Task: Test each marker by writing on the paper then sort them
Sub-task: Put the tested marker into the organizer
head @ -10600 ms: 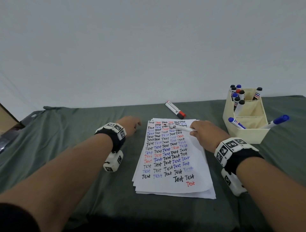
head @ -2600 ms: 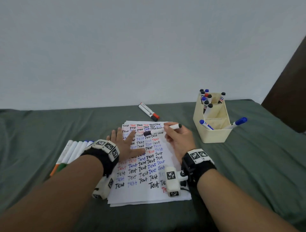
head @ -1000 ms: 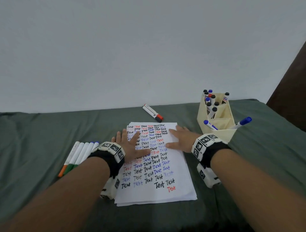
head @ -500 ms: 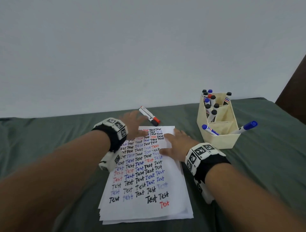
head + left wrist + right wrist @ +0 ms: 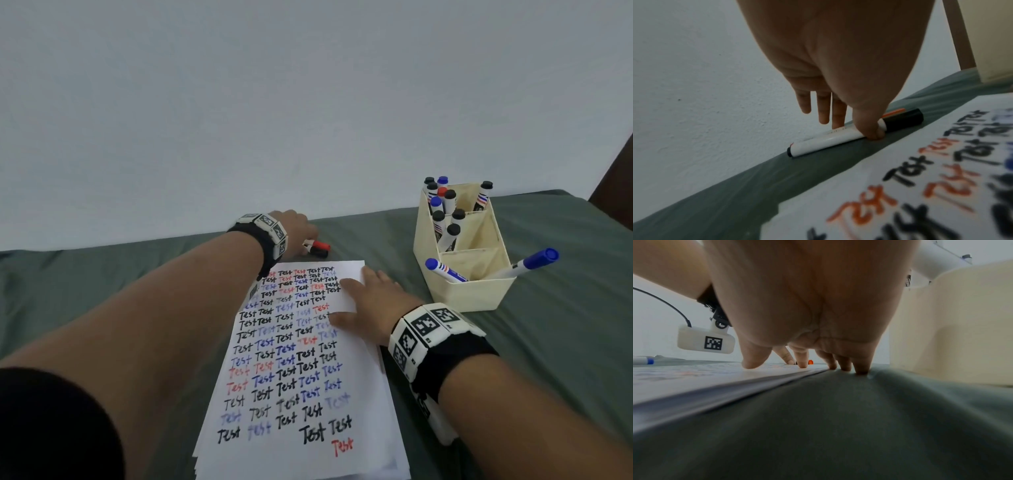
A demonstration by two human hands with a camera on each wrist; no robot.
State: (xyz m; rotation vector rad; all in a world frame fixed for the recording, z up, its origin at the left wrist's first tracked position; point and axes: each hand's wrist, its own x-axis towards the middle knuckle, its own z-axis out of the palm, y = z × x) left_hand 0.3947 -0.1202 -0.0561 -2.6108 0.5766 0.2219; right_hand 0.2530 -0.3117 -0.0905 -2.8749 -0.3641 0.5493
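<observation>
Now the left hand pinches the black-capped marker between thumb and fingers near the table's far edge, beyond the paper; the right hand lies flat, fingers straight, on that paper's right edge.

Right hand spread flat, fingertips pressing the paper stack's edge beside the cream organizer
</observation>
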